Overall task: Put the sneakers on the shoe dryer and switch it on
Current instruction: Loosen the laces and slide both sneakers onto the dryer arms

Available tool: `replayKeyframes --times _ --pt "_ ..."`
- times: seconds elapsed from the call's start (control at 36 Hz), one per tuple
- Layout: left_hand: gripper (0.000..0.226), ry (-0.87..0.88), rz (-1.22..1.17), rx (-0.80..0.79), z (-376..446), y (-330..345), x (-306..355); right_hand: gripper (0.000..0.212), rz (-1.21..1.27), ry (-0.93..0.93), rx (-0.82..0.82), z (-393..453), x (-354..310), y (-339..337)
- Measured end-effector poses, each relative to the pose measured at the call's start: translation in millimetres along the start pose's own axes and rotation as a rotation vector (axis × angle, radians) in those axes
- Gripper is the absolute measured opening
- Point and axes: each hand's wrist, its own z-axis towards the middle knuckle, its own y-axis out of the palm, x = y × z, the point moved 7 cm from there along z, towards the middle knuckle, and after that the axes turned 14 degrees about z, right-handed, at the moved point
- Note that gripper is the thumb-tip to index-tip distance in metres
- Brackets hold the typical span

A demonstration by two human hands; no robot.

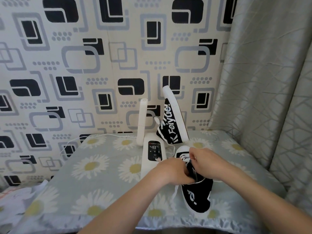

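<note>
A cream shoe dryer (pixel 152 159) stands on the table, its dark panel showing 48°C. Its left arm (pixel 142 122) points up bare. One black sneaker (pixel 172 122) with white sole hangs upside down on the right arm, toe up. The second black sneaker (pixel 197 193) lies on the table right of the dryer, toe pointing away. My left hand (pixel 173 171) grips the left side of its opening. My right hand (pixel 205 162) holds the tongue and laces from the right.
The table wears a grey cloth with daisies (pixel 94 166). A white cord (pixel 81 139) runs from the dryer to the left past the table's back edge. A patterned wall stands close behind, and a grey curtain (pixel 263 98) hangs at the right.
</note>
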Motion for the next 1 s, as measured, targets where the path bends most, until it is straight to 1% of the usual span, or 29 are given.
replayKeyframes --times 0.08,0.14,0.17,0.28,0.36,0.42,0.56,0.67,0.78,0.86,0.92,0.97,1.0 --pt "0.047 0.002 0.004 -0.004 0 -1 0 0.011 0.095 0.072 -0.005 4 8 -1" --pt "0.039 0.001 0.007 -0.005 1 -1 0 0.01 0.182 0.113 0.001 6 15 -3" --pt "0.039 0.0 0.005 -0.002 1 -1 0 0.01 0.231 0.135 0.008 7 19 -4" --pt "0.051 -0.019 0.023 0.023 2 -3 1 0.01 0.504 0.222 0.067 4 34 -7" --pt "0.05 -0.028 0.039 0.037 0 -4 3 0.015 0.655 0.24 0.072 1 36 -8" --pt "0.048 -0.044 -0.004 0.053 0 -5 2 0.018 0.702 0.242 0.046 0 34 -8" --pt "0.041 -0.141 -0.077 0.075 2 -4 -1 0.025 0.659 0.226 0.007 -2 33 -7" --pt "0.031 -0.194 -0.066 0.114 4 -5 1 0.025 0.615 0.196 -0.013 -5 32 -9" --pt "0.021 -0.198 -0.016 0.177 4 -7 -2 0.035 0.511 0.069 -0.108 -10 20 -6" --pt "0.023 -0.196 0.012 0.235 2 -13 -3 0.041 0.371 0.008 -0.156 -15 15 -7" --pt "0.023 -0.197 0.013 0.265 2 -15 -5 0.035 0.33 -0.023 -0.193 -19 15 -7" --pt "0.023 -0.185 0.002 0.3 3 -17 -5 0.016 0.339 -0.051 -0.204 -20 16 -8" --pt "0.025 -0.175 0.005 0.324 3 -17 -5 0.009 0.346 -0.053 -0.183 -19 17 -8"
